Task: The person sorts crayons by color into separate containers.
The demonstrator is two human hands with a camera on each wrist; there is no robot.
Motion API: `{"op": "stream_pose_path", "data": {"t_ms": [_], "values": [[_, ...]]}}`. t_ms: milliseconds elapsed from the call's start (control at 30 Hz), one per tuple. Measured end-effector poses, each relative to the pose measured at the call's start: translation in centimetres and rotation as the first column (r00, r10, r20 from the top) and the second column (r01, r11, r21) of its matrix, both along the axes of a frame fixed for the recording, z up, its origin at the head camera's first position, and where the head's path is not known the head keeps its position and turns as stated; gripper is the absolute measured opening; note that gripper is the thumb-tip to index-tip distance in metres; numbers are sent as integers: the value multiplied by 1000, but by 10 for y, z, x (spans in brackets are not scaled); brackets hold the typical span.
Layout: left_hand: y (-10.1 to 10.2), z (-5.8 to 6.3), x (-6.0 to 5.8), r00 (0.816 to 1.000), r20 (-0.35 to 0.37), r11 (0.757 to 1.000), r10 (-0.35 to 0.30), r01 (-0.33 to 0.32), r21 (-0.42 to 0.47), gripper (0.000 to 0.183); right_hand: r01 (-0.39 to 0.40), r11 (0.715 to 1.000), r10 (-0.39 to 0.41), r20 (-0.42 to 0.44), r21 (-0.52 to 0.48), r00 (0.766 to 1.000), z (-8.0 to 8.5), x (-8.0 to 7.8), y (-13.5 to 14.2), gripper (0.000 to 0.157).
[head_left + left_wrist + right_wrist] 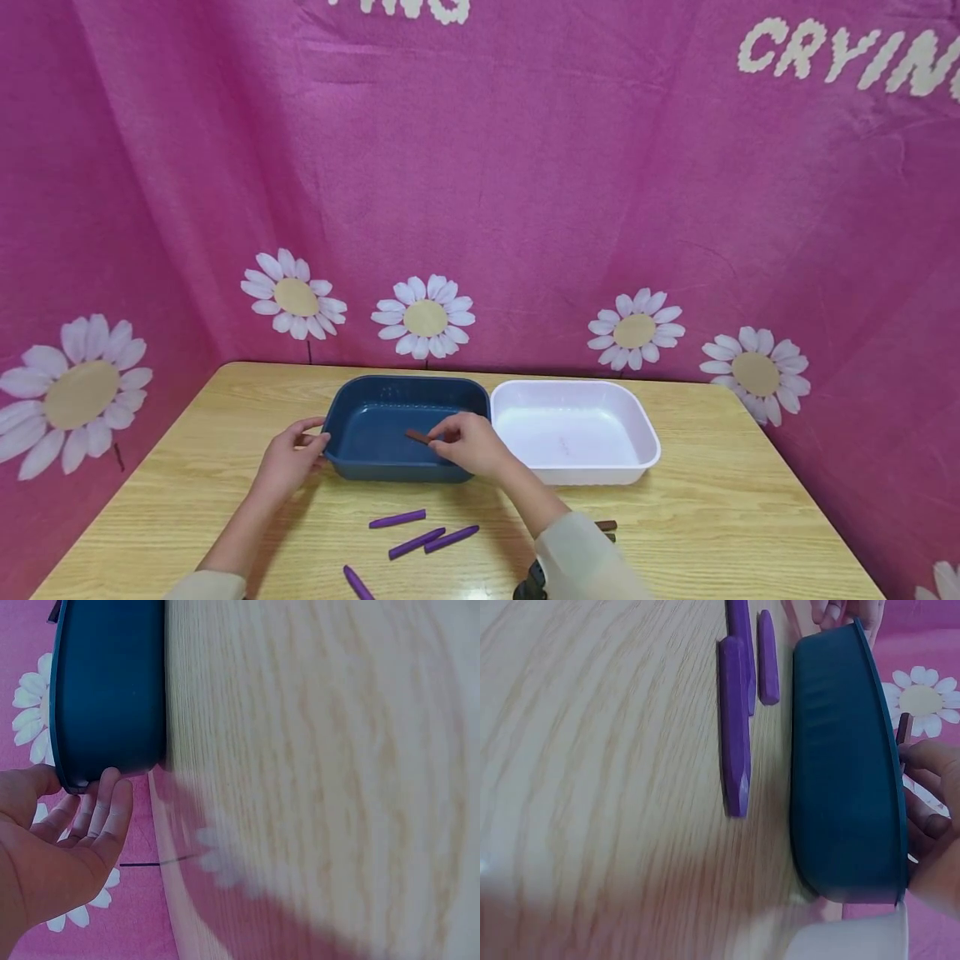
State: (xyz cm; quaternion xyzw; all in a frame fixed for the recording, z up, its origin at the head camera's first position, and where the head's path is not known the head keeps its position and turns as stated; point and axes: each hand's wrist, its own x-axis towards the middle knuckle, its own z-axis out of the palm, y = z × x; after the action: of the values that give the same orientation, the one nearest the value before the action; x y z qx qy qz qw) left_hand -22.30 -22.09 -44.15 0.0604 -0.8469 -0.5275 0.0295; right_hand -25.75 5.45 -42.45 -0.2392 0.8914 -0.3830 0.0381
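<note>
My right hand pinches a brown crayon between thumb and fingers over the inside of a dark blue tray. The crayon's tip points left; in the right wrist view the same crayon shows above the tray's rim. At the tray's left end, my left hand holds the rim, thumb at the edge and fingers against the outer wall, as the left wrist view also shows. Several purple crayons lie on the table in front of the tray.
A white tray stands right beside the blue one. Brown crayons lie partly hidden by my right sleeve. The wooden table meets a pink curtain with printed flowers at the back and sides.
</note>
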Motion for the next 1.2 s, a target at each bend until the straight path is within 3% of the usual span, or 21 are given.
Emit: {"op": "stream_pose_path", "data": {"t_ms": [633,1200], "values": [[-1,-3,0,1000,8,1000,5,-5,6,41,-6,1000,6,30,26,1000,-4,-3,-19,16],[0,-1,0,1000,21,1000,-6,6,-4,43,19,1000,-19,-15,14,1000,9,3,1,24]]}}
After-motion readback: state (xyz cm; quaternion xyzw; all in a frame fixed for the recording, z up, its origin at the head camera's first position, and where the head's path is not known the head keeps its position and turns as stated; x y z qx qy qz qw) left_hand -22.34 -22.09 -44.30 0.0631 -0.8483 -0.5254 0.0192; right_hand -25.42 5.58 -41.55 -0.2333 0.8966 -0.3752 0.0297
